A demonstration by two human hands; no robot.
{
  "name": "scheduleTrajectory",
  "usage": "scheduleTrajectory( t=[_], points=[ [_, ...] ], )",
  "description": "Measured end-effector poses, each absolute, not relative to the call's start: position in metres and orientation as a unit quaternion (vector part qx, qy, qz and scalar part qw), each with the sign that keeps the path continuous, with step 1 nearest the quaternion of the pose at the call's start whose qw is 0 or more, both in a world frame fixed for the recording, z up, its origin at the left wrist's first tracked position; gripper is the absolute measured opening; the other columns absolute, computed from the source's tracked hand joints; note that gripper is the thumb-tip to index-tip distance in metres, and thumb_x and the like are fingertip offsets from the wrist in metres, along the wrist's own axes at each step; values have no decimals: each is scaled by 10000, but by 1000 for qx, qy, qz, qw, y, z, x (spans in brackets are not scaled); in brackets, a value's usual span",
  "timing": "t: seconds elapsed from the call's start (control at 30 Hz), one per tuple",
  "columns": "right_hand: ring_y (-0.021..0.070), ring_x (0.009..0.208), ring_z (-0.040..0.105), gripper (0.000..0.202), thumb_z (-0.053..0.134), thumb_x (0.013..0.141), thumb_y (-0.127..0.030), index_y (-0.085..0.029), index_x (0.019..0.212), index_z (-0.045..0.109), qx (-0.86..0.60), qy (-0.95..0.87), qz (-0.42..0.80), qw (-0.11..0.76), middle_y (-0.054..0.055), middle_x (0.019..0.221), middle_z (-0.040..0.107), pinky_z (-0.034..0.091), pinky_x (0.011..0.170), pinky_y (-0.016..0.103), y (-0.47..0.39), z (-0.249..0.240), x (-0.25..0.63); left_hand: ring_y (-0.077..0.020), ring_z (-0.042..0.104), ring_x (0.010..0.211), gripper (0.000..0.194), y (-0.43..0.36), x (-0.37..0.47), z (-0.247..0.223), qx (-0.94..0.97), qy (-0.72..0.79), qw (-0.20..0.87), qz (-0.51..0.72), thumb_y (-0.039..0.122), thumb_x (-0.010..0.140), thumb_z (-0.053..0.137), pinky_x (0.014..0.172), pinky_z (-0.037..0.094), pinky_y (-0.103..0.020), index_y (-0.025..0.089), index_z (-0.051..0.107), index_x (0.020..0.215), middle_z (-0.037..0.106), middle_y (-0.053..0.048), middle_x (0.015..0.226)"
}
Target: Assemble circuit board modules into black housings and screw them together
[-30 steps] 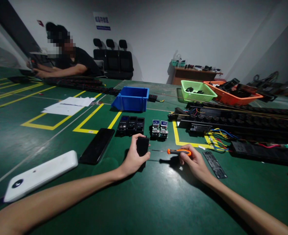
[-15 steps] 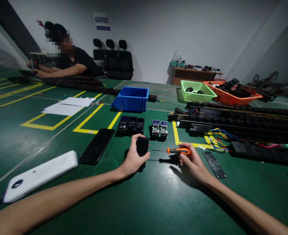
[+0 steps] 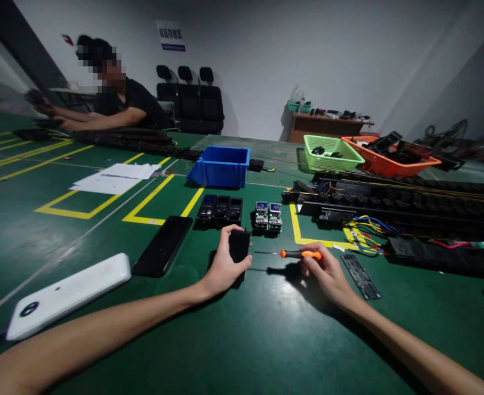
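My left hand (image 3: 221, 263) is closed around a black rectangular case (image 3: 240, 246), held on edge over the green table. In my right hand (image 3: 322, 269) is an orange-and-black screwdriver (image 3: 297, 254), gripped by its handle. Its thin shaft points left, the tip close to the right side of the case; whether they touch I cannot tell. Behind my hands stand two small circuit boards with screens (image 3: 268, 216). Left of these boards sits a row of black device housings (image 3: 219, 211). A flat black cover plate (image 3: 360, 276) lies to the right of my right hand.
A black phone (image 3: 163, 245) and a white oblong device (image 3: 69, 296) lie at left. Farther back are a blue bin (image 3: 221, 167), a green basket (image 3: 332, 153) and an orange basket (image 3: 394, 159). Long black wired strips (image 3: 402, 203) stretch across the right. Another person (image 3: 122, 104) works at far left.
My right hand and the screwdriver have shifted very slightly right. My left hand and the case stay in place. The other person's hands have moved, and a pale sleeve has come in at far left.
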State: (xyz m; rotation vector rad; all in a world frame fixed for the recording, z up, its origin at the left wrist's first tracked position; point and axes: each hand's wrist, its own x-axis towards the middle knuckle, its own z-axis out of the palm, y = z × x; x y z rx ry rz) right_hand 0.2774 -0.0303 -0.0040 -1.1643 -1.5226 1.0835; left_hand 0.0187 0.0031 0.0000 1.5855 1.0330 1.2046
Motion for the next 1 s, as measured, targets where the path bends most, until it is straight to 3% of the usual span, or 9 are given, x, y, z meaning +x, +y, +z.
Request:
scheduleTrajectory(
  t=[0.47,0.57,0.67,1.0],
  points=[
    [110,549,459,296,458,945,-447,-191,810,518,-504,-632,415,417,-39,577,507,352,560,246,-29,1,277,-176,606,946,550,3,19,0,638,418,431,482,143,733,637,864,479,-355,238,334,1183,565,-28,1015],
    [121,616,504,239,469,939,-441,-210,985,513,-483,-616,455,425,-22,711,545,405,601,254,-30,-1,277,-176,606,944,552,3,19,0,638,417,433,482,141,733,635,857,482,-351,239,333,1184,566,-29,1016],
    [125,668,519,321,543,908,-405,-257,1167,423,-470,-605,473,435,-21,821,533,439,641,267,-32,-4,278,-175,605,946,551,2,19,1,638,416,433,482,139,733,634,863,481,-353,239,333,1184,565,-30,1022],
    [124,592,482,247,564,892,-406,-207,1022,496,-491,-615,434,439,-45,660,503,384,575,247,-31,-1,278,-179,609,950,547,2,19,0,639,415,432,483,154,732,634,863,484,-363,239,337,1184,566,-27,1017]
  ],
)
